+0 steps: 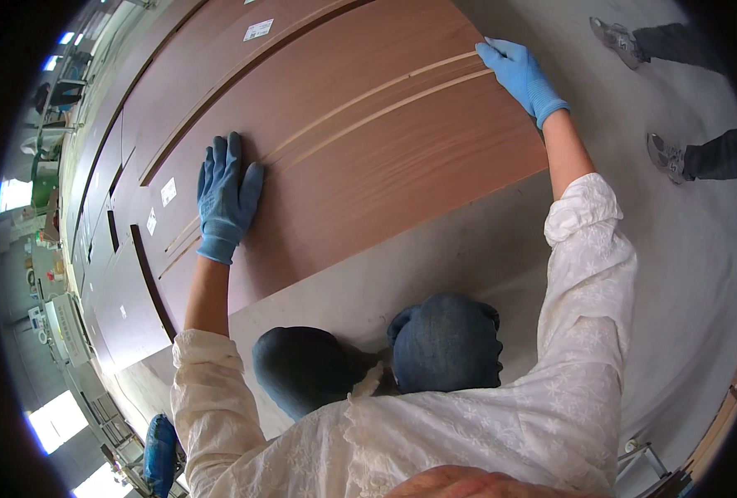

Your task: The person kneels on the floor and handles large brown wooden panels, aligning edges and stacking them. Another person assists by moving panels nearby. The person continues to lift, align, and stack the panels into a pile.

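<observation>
A large reddish-brown wood panel [402, 158] lies in front of me, with two pale narrow lines [368, 95] running along its length. I cannot tell whether these are strips or grooves. My left hand [226, 195], in a blue knit glove, rests flat over the lines with its fingers spread. At the panel's far right end, where the lines stop, my right hand [519, 79] in a matching glove closes its fingers on the edge. Its fingertips are partly hidden. White labels [258, 30] are stuck on the brown surfaces beyond.
More brown panels [124, 303] lie to the left and beyond, with dark gaps between them. A person's legs and shoes [667, 158] are on the grey floor [617, 241] at right. My knees [445, 344] are close to the panel's near edge. Racks and equipment [65, 328] line the far left.
</observation>
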Motion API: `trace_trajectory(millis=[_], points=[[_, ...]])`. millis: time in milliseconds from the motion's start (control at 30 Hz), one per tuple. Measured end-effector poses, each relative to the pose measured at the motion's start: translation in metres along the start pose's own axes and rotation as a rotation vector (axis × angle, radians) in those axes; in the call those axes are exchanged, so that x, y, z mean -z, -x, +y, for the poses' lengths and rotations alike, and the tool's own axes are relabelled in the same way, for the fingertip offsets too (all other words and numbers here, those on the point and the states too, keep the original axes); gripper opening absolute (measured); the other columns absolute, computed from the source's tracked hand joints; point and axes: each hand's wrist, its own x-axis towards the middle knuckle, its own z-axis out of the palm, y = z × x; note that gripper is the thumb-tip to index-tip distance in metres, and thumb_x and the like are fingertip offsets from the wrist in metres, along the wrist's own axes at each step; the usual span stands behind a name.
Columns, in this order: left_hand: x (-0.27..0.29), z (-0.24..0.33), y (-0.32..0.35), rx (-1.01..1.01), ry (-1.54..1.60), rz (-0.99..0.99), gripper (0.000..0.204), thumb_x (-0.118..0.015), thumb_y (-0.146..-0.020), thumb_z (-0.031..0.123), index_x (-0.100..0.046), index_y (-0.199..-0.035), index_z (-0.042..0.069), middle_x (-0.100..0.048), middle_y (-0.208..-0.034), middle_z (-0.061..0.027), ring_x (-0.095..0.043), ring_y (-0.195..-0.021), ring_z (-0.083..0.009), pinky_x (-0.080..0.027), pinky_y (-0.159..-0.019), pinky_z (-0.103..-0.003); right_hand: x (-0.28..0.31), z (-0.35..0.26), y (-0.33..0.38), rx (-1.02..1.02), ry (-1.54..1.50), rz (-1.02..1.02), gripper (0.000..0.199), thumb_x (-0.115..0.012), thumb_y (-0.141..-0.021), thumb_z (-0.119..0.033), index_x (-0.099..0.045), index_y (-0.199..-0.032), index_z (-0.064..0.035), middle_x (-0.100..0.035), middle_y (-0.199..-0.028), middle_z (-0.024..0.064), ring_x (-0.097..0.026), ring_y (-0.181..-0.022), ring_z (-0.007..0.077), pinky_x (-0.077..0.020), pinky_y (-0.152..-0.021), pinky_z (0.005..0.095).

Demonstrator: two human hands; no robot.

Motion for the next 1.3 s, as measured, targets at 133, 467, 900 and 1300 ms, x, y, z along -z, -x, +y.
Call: trace_trajectory(millis=[133, 467, 900, 1300], points=[[0.0, 0.002, 0.002, 0.009, -0.013, 0.017, 0.075, -0.052, -0.106, 0.05, -0.04, -0.162, 0.002, -0.04, -0.163, -0.032, -0.039, -0.151, -0.0485, -0.028, -0.126, -0.053, -0.002, 0.001, 0.0, -0.019, -0.025, -0.032, 0.057, -0.06, -0.104, -0.048, -0.068, -0.137, -0.0028, -0.073, -0.133, 0.0192, -0.067, -0.125, 0.0366, -0.0504, -0.108, 0.0415], [-0.002, 0.004, 0.002, 0.037, -0.026, 0.045, 0.073, -0.055, -0.105, 0.051, -0.046, -0.158, 0.001, -0.044, -0.159, -0.0336, -0.044, -0.147, -0.0485, -0.032, -0.124, -0.052, 0.0, -0.004, 0.001, -0.029, -0.043, -0.07, 0.056, -0.062, -0.103, -0.047, -0.069, -0.135, -0.0017, -0.074, -0.131, 0.0171, -0.068, -0.123, 0.0316, -0.0512, -0.106, 0.0401], [0.012, 0.018, 0.005, 0.095, 0.014, 0.038, 0.074, -0.056, -0.105, 0.049, -0.046, -0.157, -0.002, -0.042, -0.16, -0.0342, -0.041, -0.15, -0.0487, -0.029, -0.127, -0.051, 0.001, -0.036, -0.002, 0.318, 0.267, 0.063, 0.046, -0.068, -0.098, -0.039, -0.067, -0.126, -0.0017, -0.07, -0.125, 0.0198, -0.067, -0.113, 0.0405, -0.0522, -0.101, 0.0461], [0.008, 0.023, 0.004, 0.162, 0.088, 0.097, 0.075, -0.062, -0.1, 0.044, -0.045, -0.158, -0.001, -0.04, -0.164, -0.0317, -0.035, -0.154, -0.0472, -0.024, -0.129, -0.052, -0.007, -0.057, -0.05, 0.113, 0.565, -0.055, 0.06, -0.059, -0.101, -0.056, -0.068, -0.127, -0.0022, -0.06, -0.148, 0.0204, -0.058, -0.134, 0.0399, -0.0441, -0.114, 0.0479]])
